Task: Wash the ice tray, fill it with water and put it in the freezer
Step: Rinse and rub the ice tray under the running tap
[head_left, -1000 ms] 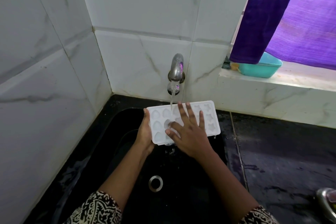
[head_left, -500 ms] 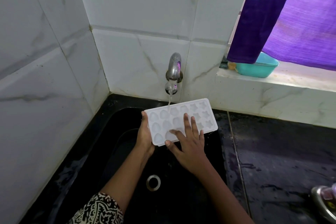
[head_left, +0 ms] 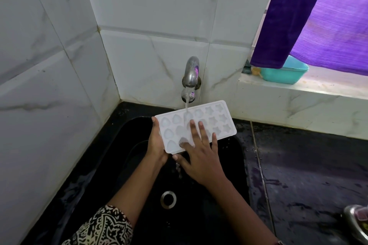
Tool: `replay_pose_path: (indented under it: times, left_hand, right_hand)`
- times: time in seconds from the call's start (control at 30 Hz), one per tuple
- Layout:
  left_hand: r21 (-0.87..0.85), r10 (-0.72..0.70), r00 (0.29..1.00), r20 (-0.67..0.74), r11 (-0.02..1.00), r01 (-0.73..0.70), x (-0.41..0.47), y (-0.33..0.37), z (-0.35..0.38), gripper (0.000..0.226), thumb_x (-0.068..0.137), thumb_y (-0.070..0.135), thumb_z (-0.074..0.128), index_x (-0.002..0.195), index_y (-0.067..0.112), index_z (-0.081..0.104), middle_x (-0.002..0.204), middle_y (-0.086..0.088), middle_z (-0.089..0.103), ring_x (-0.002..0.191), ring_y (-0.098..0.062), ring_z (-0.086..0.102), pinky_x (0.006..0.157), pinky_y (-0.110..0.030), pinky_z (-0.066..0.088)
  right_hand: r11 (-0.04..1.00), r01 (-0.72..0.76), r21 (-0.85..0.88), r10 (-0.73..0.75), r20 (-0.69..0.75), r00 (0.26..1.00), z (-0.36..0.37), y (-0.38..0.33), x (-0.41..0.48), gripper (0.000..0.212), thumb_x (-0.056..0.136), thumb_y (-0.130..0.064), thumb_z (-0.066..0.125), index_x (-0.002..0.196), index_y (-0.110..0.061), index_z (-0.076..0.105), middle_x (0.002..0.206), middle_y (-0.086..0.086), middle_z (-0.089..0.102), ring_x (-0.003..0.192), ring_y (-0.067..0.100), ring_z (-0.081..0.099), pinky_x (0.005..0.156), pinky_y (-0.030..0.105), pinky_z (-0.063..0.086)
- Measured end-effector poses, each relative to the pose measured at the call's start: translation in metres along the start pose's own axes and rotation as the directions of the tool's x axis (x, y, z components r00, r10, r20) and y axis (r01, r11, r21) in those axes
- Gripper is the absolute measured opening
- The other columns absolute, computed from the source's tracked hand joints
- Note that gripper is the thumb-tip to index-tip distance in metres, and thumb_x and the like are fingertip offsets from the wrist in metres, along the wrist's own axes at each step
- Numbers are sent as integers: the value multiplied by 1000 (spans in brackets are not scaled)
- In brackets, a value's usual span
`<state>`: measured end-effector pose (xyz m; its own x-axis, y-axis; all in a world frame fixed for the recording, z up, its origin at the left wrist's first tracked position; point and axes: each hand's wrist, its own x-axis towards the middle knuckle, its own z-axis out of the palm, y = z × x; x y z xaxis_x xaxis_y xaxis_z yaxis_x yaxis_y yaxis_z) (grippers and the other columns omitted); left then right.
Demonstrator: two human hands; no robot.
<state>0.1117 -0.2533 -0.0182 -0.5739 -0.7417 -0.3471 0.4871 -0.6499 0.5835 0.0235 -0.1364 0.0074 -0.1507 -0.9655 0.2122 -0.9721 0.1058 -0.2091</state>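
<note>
Teal tub (head_left: pixel 283 76) beneath purple curtain (head_left: pixel 288 16)

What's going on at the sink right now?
A person holds a white plastic ice tray under the running chrome wall tap, over the black sink. The left hand grips the tray's left end; the right hand lies flat on its moulds, fingers straight. Filling and freezing are not yet done.

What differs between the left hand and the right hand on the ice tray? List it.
The left hand grips the short left edge of the ice tray, thumb over the rim; the right hand lies flat on top of it.
The left hand's fingers are hidden beneath the tray; the right hand's fingers are straight and spread across the moulds.
Shared: both touch the tray above the black sink, beneath the running tap.
</note>
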Motion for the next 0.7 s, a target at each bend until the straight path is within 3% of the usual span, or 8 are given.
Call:
replay_pose_path:
  times: [0.1, 0.23, 0.4, 0.57, 0.7]
  left_hand:
    - [16, 4, 1000, -19, 1000, -4, 1, -2, 1, 81, 90, 75, 24, 126, 11, 58, 120, -17, 68, 107, -35, 67, 91, -47, 52]
    - [-24, -15, 1000, -8, 1000, 15, 2, 2, -1, 84, 88, 77, 25, 129, 11, 56, 125, -19, 65, 115, -38, 62, 98, -51, 47]
    - [-33, -47, 999, 2, 998, 47, 2, -7, -4, 86, 87, 78, 25, 133, 11, 53, 129, -21, 62, 118, -42, 59, 104, -57, 41]
    - [-45, 7, 1000, -11, 999, -8, 4, 1, -5, 83, 88, 76, 26, 129, 12, 56, 126, -18, 65, 116, -38, 61, 105, -53, 42]
    - [-34, 12, 1000, 0, 999, -12, 3, 2, -9, 78, 88, 76, 26, 123, 15, 60, 121, -17, 68, 108, -37, 66, 92, -52, 50]
  right_hand:
    - [999, -48, -20, 46, -75, 996, -2, 0, 5, 45, 90, -61, 36, 100, -26, 61, 157, -2, -11, 142, 17, -23, 111, 46, -20]
    - [999, 14, -41, -16, -55, 998, 8, -1, -1, 59, 89, -67, 25, 117, -27, 57, 158, -4, -9, 143, 17, -21, 111, 48, -17]
    - [998, -24, -58, 19, -94, 995, 4, 13, 3, 43, 90, -61, 32, 96, -32, 63, 158, -3, -7, 145, 20, -16, 112, 49, -16]
    - [992, -4, -127, -3, -54, 999, 13, 8, -5, 58, 90, -67, 26, 131, -34, 50, 159, 2, -4, 146, 23, -12, 112, 54, -8]
    - [987, -59, -150, 40, -125, 991, 6, 2, -7, 48, 91, -59, 32, 119, -34, 60, 157, 8, 16, 145, 29, 8, 111, 58, 9]
